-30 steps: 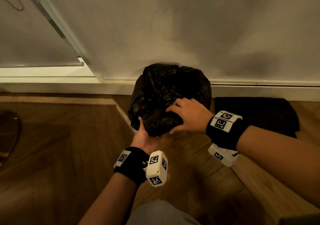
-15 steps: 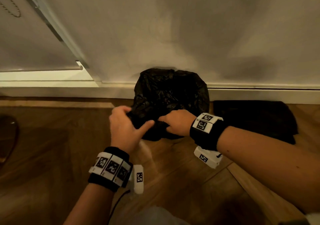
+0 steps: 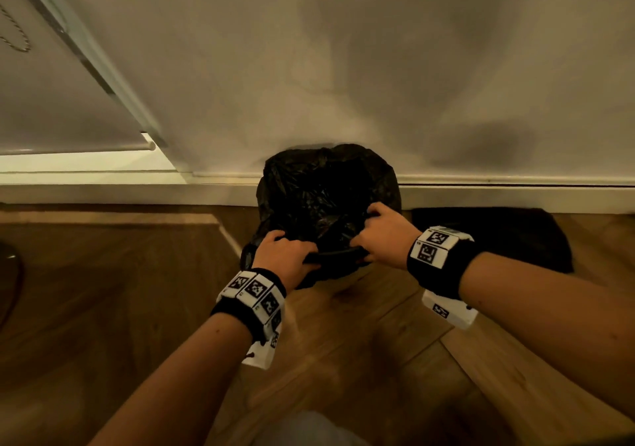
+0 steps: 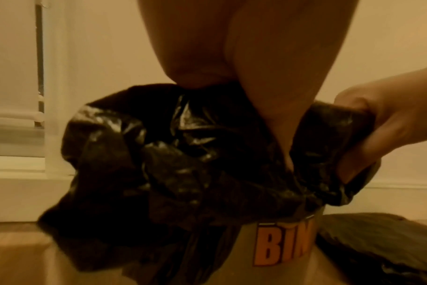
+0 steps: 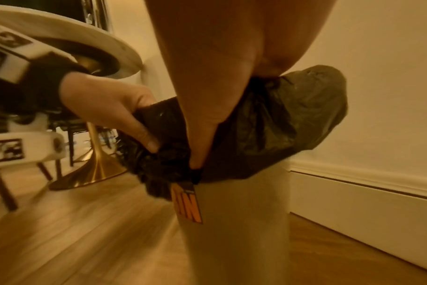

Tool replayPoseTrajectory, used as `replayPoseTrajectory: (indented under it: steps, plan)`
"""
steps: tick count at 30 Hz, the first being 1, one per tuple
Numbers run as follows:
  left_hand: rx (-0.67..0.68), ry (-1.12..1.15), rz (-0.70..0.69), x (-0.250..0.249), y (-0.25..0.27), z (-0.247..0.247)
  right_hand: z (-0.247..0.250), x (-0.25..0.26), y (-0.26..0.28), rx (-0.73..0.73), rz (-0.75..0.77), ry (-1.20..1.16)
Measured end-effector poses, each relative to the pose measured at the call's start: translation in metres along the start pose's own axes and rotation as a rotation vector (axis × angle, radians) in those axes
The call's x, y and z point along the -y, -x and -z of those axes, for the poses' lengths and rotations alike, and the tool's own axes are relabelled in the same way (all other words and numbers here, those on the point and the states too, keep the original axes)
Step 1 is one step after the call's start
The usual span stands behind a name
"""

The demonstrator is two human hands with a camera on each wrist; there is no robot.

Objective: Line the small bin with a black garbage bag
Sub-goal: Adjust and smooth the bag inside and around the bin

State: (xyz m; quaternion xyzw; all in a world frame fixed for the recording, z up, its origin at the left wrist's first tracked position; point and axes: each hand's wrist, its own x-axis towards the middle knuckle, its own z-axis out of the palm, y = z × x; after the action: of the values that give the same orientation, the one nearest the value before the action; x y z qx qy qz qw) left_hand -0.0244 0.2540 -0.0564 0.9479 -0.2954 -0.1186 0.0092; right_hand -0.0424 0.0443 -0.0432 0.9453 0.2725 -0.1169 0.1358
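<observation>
A crinkled black garbage bag (image 3: 323,205) (image 4: 173,158) (image 5: 293,119) is draped over the top of a small pale bin (image 5: 237,221) (image 4: 283,256) with orange letters, standing on the floor against the wall. My left hand (image 3: 287,256) (image 5: 110,108) grips the bag's near edge at the bin's front left rim. My right hand (image 3: 385,236) (image 4: 383,123) grips the bag's edge at the front right rim. Both thumbs press the plastic down over the rim. The bag hides the bin's inside and its rim.
A flat pile of dark bags (image 3: 498,236) (image 4: 378,241) lies on the wood floor right of the bin. The white skirting board (image 3: 515,195) runs behind. A round table with a gold pedestal (image 5: 95,160) stands to the left.
My left hand has come up from under the bag onto its near edge. My right hand has shifted right along the rim, and the bag's mouth now gapes wider over the bin.
</observation>
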Motion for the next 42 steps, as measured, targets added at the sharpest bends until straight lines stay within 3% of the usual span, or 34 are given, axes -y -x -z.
replayPoseTrajectory:
  steps: [2,4,7,10,12,13,14,16,20,24,28,31,35,42]
  plan:
    - [-0.077,0.339,0.002,-0.001,0.01,0.005,-0.004,-0.007,0.007,-0.123,-0.123,-0.067]
    - [-0.241,0.726,0.071,0.005,0.028,0.011,-0.006,-0.005,0.026,-0.242,-0.351,-0.307]
    - [-0.481,0.99,0.36,0.025,0.059,0.007,-0.003,0.021,0.056,-0.46,-0.736,-0.861]
    - [-0.357,1.135,0.715,0.036,0.07,-0.006,0.004,0.064,0.052,-0.474,-1.02,-1.669]
    - [-0.233,1.257,0.777,0.03,0.064,-0.01,0.004,0.083,0.029,-0.297,-1.13,-2.16]
    - [-0.182,1.288,0.771,0.025,0.059,-0.01,0.001,0.086,0.015,-0.199,-1.171,-2.259]
    - [-0.136,1.295,0.753,0.019,0.055,-0.01,-0.004,0.087,0.002,-0.15,-1.199,-2.272]
    - [-0.069,1.265,0.694,0.007,0.048,-0.01,-0.021,0.081,-0.018,-0.184,-1.21,-2.156]
    - [0.037,1.246,0.64,-0.002,0.048,-0.012,-0.018,0.049,-0.014,-0.303,-1.045,-2.063]
    - [0.14,1.686,0.815,-0.003,0.06,-0.031,-0.012,0.036,0.007,-0.321,-1.059,-2.23]
    - [0.348,1.941,0.903,-0.001,0.061,-0.046,0.002,0.062,0.022,-0.057,-1.019,-2.477]
    - [0.442,2.091,0.777,-0.007,0.051,-0.046,0.001,0.068,0.01,-0.013,-0.975,-2.65]
    - [0.253,2.362,0.629,-0.018,0.038,-0.03,0.001,0.062,-0.008,-0.15,-1.024,-2.659]
    - [0.054,2.364,0.774,-0.024,0.029,-0.029,-0.009,0.058,-0.015,-0.266,-0.972,-2.671]
